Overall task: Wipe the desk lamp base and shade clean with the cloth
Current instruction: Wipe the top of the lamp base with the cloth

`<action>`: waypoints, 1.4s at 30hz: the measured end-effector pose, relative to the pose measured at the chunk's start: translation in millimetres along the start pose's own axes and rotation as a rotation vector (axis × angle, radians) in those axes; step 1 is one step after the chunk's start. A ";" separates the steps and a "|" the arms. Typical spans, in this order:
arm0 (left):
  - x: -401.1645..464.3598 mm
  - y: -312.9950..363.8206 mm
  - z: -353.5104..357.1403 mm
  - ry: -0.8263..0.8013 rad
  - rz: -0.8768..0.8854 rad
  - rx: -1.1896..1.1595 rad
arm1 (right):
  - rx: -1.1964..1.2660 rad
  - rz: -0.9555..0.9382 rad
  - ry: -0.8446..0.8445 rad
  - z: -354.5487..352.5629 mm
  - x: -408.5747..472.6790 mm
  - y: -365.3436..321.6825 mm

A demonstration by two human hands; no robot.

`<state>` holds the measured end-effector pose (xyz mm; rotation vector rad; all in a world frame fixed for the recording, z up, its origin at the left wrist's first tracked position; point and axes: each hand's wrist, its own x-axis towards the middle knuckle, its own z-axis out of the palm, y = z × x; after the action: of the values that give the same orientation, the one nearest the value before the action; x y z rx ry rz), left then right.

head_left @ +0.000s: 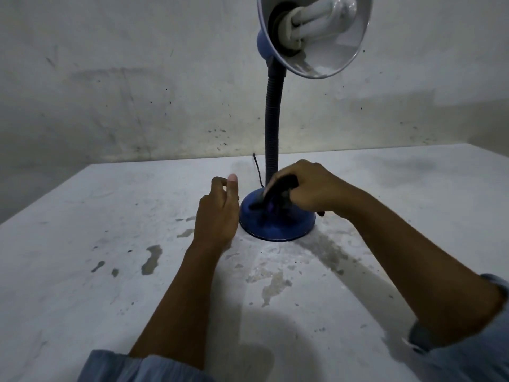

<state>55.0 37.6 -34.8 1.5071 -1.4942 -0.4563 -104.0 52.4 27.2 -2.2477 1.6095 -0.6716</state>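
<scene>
The lamp stood at the middle of the frame on a worn white table (82, 271), its round blue base (275, 227) just above centre. A dark ribbed neck (271, 128) rose from the base to the shade (338, 51) at the top right of the frame, which faced the camera and showed a white spiral bulb (319, 16) inside. A thin dark cord (257, 172) ran from behind the base toward the stained wall (110, 78) across the upper frame.

The right hand (311, 188) came in from the lower right, its fingers curled round a dark cloth (275, 191) and pressing it onto the top of the base, beside the foot of the neck. The cloth hung down over the dome on the side nearest the camera.

The left hand (217, 210) came up from the bottom of the frame and sat just left of the base, its edge at or very near the rim; whether it touched could not be told. Its fingers were loosely bent and held nothing, the thumb pointing up.

Pale blue sleeves (132, 365) showed at the bottom left and bottom right corners. Grey patches of worn paint marked the table in the lower left and centre.
</scene>
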 end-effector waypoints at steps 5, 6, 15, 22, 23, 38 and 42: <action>4.7 -6.8 -4.8 0.167 -0.051 -0.094 | -0.004 -0.146 0.191 37.2 12.8 -12.3; 5.8 -7.6 -4.6 0.179 -0.059 -0.093 | -0.093 -0.203 0.182 49.3 19.5 -10.0; 4.2 -6.2 -5.6 0.135 -0.030 -0.092 | -0.160 -0.299 0.099 58.4 8.2 -14.5; 0.4 1.2 -0.8 -0.011 0.038 -0.035 | -0.012 -0.174 -0.001 9.3 -34.6 23.8; 0.6 1.4 0.1 -0.023 0.040 -0.028 | 0.025 -0.138 0.026 4.7 -35.3 30.6; 1.4 -2.9 7.8 -0.092 0.075 0.028 | -0.173 -0.217 0.198 19.9 -30.4 53.5; 2.8 -1.0 10.1 -0.094 0.038 0.061 | -0.382 0.049 0.426 12.8 -32.0 76.6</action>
<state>48.0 31.3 -39.7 1.5194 -1.6206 -0.4684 -167.4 57.0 -27.7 -2.4301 2.1447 -0.9478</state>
